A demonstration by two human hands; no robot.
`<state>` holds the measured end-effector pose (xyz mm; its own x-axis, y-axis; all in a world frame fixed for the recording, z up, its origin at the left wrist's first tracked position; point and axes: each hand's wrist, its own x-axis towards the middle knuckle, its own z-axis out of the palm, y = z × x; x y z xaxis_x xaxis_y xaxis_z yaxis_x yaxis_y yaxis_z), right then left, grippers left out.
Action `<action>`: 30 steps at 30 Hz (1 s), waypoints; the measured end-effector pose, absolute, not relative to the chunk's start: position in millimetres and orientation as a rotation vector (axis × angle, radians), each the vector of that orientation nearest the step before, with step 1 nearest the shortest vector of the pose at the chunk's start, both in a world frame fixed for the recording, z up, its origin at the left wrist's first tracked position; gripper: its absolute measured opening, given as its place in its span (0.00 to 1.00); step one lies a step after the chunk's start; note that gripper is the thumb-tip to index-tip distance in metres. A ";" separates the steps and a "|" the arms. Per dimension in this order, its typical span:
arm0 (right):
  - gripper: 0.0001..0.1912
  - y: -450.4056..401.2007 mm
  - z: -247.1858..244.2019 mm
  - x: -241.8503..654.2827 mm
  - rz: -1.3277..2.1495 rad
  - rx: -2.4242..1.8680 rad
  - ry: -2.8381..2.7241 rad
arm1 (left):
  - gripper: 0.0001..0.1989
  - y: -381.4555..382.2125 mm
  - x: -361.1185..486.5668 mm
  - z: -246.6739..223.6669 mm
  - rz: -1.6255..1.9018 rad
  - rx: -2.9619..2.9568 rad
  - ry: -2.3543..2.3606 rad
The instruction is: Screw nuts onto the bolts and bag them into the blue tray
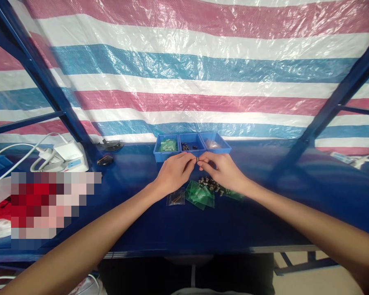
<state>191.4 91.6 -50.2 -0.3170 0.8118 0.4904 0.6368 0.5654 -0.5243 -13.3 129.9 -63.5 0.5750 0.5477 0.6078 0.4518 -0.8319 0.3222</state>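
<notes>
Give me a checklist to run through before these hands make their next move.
1. Small part gripped: ok, pinched at the fingertips of the left hand and right hand.
2. Kind of part confirmed: cannot tell, too small.
3. Blue trays upright: ok, three side by side.
4. Loose metal parts all in trays: not ok, heaped by the green bags.
5. Clear bag sealed: cannot tell.

The left hand and right hand nearly meet, fingers pinched, both arms stretched forward.
</notes>
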 end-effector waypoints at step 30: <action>0.13 96.7 -47.1 199.3 -0.196 -0.996 -2.287 | 0.24 131.0 -14.9 -54.7 0.916 2.316 0.833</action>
